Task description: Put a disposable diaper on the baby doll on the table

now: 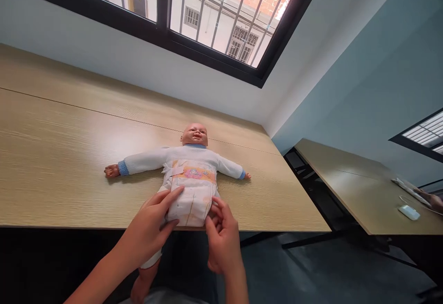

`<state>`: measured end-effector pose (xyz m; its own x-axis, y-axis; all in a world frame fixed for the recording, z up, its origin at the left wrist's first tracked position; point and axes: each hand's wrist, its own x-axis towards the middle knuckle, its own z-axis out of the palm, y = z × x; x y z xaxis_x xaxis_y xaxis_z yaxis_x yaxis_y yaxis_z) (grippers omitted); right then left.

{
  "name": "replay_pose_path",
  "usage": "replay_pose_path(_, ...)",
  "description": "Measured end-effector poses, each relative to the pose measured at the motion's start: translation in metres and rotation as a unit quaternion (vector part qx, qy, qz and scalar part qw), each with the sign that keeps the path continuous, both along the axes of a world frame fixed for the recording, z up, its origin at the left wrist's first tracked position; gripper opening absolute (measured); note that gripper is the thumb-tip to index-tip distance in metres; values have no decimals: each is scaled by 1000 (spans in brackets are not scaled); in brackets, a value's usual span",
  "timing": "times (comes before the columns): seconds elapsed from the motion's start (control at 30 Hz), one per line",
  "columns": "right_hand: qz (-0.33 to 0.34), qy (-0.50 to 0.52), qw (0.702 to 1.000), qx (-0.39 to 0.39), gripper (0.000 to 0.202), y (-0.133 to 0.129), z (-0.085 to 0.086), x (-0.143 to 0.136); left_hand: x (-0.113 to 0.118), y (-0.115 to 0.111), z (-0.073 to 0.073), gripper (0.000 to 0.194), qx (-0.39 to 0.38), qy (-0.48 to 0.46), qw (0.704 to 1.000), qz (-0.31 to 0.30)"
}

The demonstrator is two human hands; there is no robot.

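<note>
A baby doll (195,134) in a white top with blue cuffs lies on its back, arms spread, on the wooden table (69,156). Round its waist is a white diaper (190,202) with an orange and pink printed band. My left hand (155,218) is at the diaper's left side, thumb and fingers apart around its edge. On the right side, my right hand (221,230) pinches the diaper's edge between thumb and curled fingers. One doll leg hangs past the table's front edge below my left wrist; the other is hidden.
A barred window (207,41) is above the wall behind the table. At the right stands a second table (353,179) bearing a white mouse (409,212), a cable and a blurred hand at the far edge. A dark gap separates the tables.
</note>
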<state>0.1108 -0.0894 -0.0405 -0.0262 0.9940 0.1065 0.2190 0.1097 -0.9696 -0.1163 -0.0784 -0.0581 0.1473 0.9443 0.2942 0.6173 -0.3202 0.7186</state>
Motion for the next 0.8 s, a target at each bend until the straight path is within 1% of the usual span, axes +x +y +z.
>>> replay_pose_path(0.03,29,-27,999,-16,56,-3,4,3,0,0,0,70,-2,-6,1000,4)
replay_pose_path(0.1,74,-74,993,-45,78,-7,9,5,-2,3,3,68,-19,-27,999,-10)
replay_pose_path(0.13,83,-97,991,-49,85,-8,10,5,-5,4,5,69,-32,-41,998,-26)
replay_pose_path(0.17,80,-121,988,-42,86,-7,10,3,-9,6,8,69,-45,-54,996,-46)
replay_pose_path(0.27,24,-184,982,15,72,-2,5,-8,-17,12,16,70,-61,-83,990,-99)
replay_pose_path(0.3,3,-191,981,32,66,0,2,-11,-19,13,17,69,-60,-84,989,-106)
replay_pose_path(0.37,-25,-178,982,55,58,3,-3,-18,-17,15,15,67,-45,-75,991,-100)
replay_pose_path(0.43,-45,-144,986,70,52,4,-7,-23,-13,15,10,61,-18,-59,995,-75)
replay_pose_path(0.5,-78,-102,989,79,47,2,-12,-27,-9,14,3,52,17,-48,998,-28)
replay_pose_path(0.57,-119,-70,987,81,41,-2,-17,-28,-7,11,-4,48,48,-43,998,27)
replay_pose_path(0.63,-146,-50,984,90,33,-8,-21,-26,-10,6,-7,46,63,-41,995,58)
replay_pose_path(0.7,-171,-34,977,121,22,-12,-22,-20,-15,1,-4,37,71,-45,994,66)
replay_pose_path(0.77,-204,-47,963,170,16,-15,-16,-12,-20,-3,5,27,90,-55,992,75)
replay_pose_path(0.8,-216,-70,954,198,15,-16,-10,-9,-21,-5,11,25,104,-57,990,78)
